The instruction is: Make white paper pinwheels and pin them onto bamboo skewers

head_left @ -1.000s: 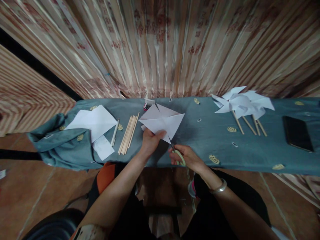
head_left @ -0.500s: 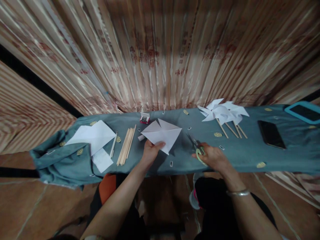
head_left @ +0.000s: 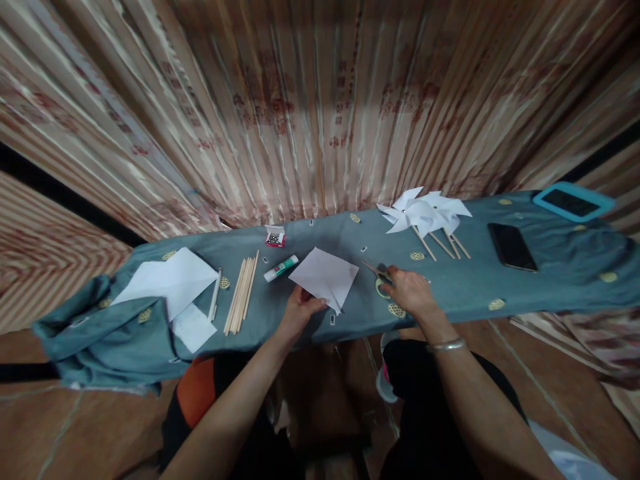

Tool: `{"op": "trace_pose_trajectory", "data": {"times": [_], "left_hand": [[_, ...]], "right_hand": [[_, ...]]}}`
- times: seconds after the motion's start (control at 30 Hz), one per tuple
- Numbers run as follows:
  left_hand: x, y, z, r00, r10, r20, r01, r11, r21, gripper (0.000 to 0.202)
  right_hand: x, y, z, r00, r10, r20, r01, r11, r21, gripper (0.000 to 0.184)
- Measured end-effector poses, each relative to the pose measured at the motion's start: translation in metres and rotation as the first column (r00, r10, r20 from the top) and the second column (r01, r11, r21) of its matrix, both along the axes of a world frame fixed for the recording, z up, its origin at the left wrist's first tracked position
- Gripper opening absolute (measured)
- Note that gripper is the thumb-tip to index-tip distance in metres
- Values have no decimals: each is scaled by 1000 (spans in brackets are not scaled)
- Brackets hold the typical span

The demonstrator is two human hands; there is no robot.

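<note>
My left hand [head_left: 299, 310] pinches the lower left edge of a white paper square [head_left: 325, 273], thumb on top. The paper shows crease lines and a slit at its near corner, and it is held just over the cloth. To its right my right hand [head_left: 411, 291] is closed on a pair of scissors [head_left: 381, 280] with yellow-green handles, the blades pointing away to the left. A green and white glue stick [head_left: 281, 269] lies left of the paper. Behind it stands a small open red box [head_left: 275, 237] of tiny pins or tacks.
Several wooden sticks [head_left: 242, 297], a pen [head_left: 215, 296] and white paper sheets [head_left: 187, 279] lie to the left on the green cloth [head_left: 345, 230]. Paper pinwheels [head_left: 425, 212] on sticks, a black phone [head_left: 513, 247] and a blue-framed tablet [head_left: 574, 202] lie to the right.
The paper has turned and dropped closer to the cloth, its notch now at the near corner rather than the far edge. The glue stick has come into full view. My right hand keeps the scissors.
</note>
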State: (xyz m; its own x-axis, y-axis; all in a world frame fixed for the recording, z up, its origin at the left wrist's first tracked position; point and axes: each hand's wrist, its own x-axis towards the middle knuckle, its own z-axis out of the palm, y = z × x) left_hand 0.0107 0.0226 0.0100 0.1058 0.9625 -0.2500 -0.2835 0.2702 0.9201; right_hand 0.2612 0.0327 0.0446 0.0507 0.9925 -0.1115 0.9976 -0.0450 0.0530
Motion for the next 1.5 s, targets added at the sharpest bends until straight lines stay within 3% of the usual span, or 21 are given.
{"op": "trace_pose_trajectory", "data": {"times": [0.17,0.27,0.4,0.47,0.53,0.63,0.7,0.77,0.87,0.93,1.2,1.37,1.5], "left_hand": [[-21,-11,3,999,-46,-16,45,997,-57,70],[-36,-15,-4,999,-12,-53,8,997,-81,72],[-55,-20,-13,988,71,-135,-70,997,18,65],[-62,-22,-14,961,105,-255,-74,989,128,58],[-67,-24,-14,881,139,-453,-3,958,288,46],[-66,-24,-13,659,189,-728,270,844,464,37],[-62,-23,-14,524,195,-829,450,763,464,43],[-57,-21,-17,400,196,-895,558,723,408,49],[-53,-19,-21,243,217,-946,611,723,323,51],[-54,-18,-22,188,222,-957,619,729,291,52],[-54,-21,-21,146,220,-964,635,726,262,49],[-62,-17,-20,262,253,-932,584,727,361,44],[-85,2,-14,335,392,-857,446,735,511,43]], "right_hand": [[8,4,-8,1000,-12,-11,12,998,54,31],[11,6,-10,999,-22,-33,25,996,86,29],[8,9,-5,997,-46,-66,53,993,109,29],[0,12,1,993,-26,-117,43,989,144,30],[-14,15,4,983,40,-178,-6,982,190,31],[-45,17,1,953,193,-233,-135,961,243,32],[-67,15,-7,921,315,-229,-246,927,284,32],[-85,9,-18,881,431,-196,-360,878,315,34],[-101,1,-33,857,490,-159,-430,850,303,37],[-104,-3,-40,858,493,-146,-436,849,299,37],[-98,-4,-52,901,407,-150,-352,889,294,43],[-97,-4,-50,918,365,-156,-315,909,272,44],[-97,0,-45,919,346,-190,-284,914,291,45]]}}
